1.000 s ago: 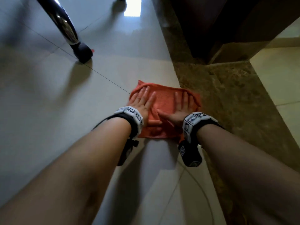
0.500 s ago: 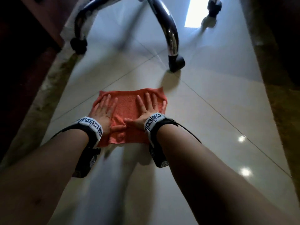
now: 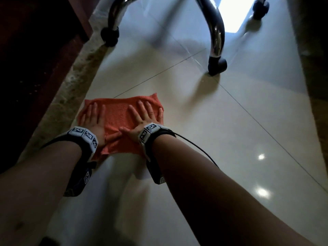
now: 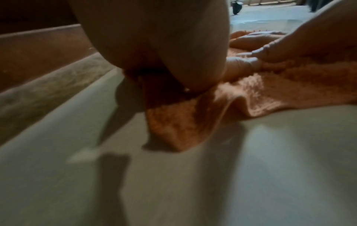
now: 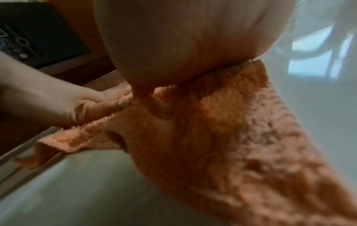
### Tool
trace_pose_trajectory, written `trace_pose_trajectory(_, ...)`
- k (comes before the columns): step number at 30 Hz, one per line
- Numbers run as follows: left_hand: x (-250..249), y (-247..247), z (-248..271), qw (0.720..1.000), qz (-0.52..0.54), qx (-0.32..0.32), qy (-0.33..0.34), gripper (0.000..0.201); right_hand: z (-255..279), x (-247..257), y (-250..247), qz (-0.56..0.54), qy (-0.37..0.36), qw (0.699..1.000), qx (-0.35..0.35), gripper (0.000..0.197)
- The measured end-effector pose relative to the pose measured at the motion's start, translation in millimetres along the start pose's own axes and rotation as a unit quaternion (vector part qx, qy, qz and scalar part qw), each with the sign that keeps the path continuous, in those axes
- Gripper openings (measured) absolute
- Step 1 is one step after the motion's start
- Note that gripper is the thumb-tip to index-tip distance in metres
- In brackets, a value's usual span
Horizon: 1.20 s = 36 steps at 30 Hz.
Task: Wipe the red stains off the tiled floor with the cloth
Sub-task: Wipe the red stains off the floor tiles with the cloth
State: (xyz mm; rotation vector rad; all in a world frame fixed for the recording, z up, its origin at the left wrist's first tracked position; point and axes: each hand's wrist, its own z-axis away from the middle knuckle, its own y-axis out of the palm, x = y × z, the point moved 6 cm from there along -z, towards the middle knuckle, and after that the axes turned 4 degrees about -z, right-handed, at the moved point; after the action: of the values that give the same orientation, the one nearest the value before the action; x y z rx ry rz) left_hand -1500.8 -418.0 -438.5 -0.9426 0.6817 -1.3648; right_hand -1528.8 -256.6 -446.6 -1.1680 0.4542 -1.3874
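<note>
An orange-red terry cloth (image 3: pixel 120 119) lies spread on the pale tiled floor (image 3: pixel 213 139), close to the brown stone border on the left. My left hand (image 3: pixel 93 118) presses flat on the cloth's left part, fingers straight. My right hand (image 3: pixel 143 116) presses flat on its right part, fingers spread, thumb pointing left toward the left thumb. In the left wrist view the cloth (image 4: pixel 193 125) bunches under my palm. The right wrist view shows the cloth (image 5: pixel 222 130) under my palm and my left hand (image 5: pixel 58 100) on its far corner. No red stain shows on the bare tiles.
A chrome chair leg (image 3: pixel 215 32) with a black foot (image 3: pixel 217 65) stands just beyond the cloth to the right. Another black foot (image 3: pixel 110 35) sits at the back left by the stone border (image 3: pixel 67 89). Dark wooden furniture (image 3: pixel 35 50) fills the left.
Both hands have slid the cloth leftward across the tiles, from beside the stone strip on the right to the border on the left. The hands stay flat on it.
</note>
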Motion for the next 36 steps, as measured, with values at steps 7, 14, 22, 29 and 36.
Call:
trace_pose_trajectory(7,-134.3,-19.2,10.2,0.994,-0.033,-0.026,0.1,0.118,63.3,-118.0,-26.5,-0.047,0.113,0.992,-0.021,0.087)
trace_pose_trajectory(14,-350.0,-1.2,89.0,0.946,-0.077,-0.031,0.312,0.12,237.2,-281.3,-25.6,-0.05,0.343,0.938,-0.003,0.096)
trace_pose_trajectory(22,-426.8,16.5,133.8,0.931,-0.123,-0.032,0.343,0.123,289.2,-347.3,-26.7,-0.109,0.4,0.91,-0.008,0.111)
trace_pose_trajectory(29,-444.5,19.7,156.3,0.933,-0.155,-0.029,0.323,0.119,319.7,-359.9,-17.4,-0.137,0.35,0.926,-0.024,0.107)
trace_pose_trajectory(36,-472.0,35.8,177.0,0.934,-0.143,-0.034,0.327,0.12,351.8,-379.6,-7.6,-0.137,0.355,0.925,-0.016,0.106)
